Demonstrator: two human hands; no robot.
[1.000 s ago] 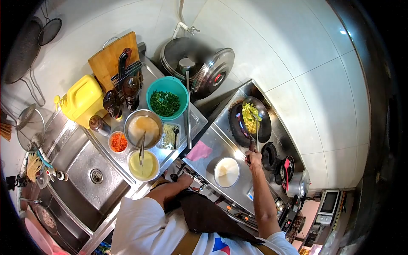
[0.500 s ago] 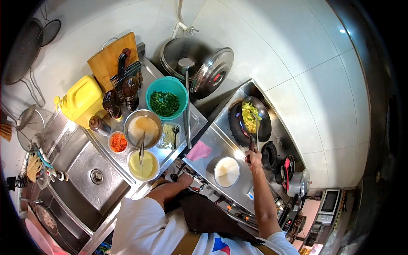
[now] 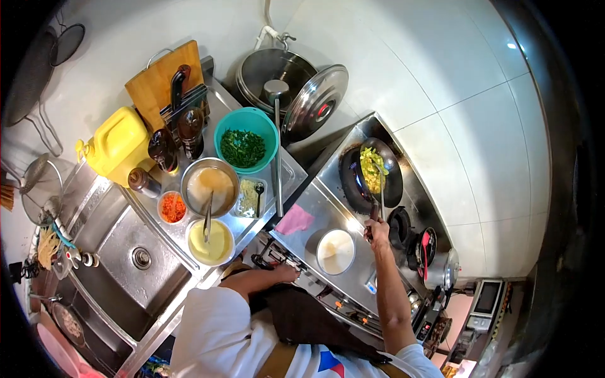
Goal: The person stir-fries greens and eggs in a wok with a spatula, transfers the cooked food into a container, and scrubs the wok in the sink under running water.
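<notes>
Bright, cool light overall; glare on steel table [image 3: 343,225] and tiled wall [image 3: 435,82]; soft wall shadows; edges curved, corners black.

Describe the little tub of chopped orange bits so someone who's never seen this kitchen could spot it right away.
Start at the big steel sink and go to the counter beside it. Between the small brown bottle and the bowl of yellow liquid sits a small round tub. Unlike its neighbours, it's filled with bright orange-red bits.
</notes>
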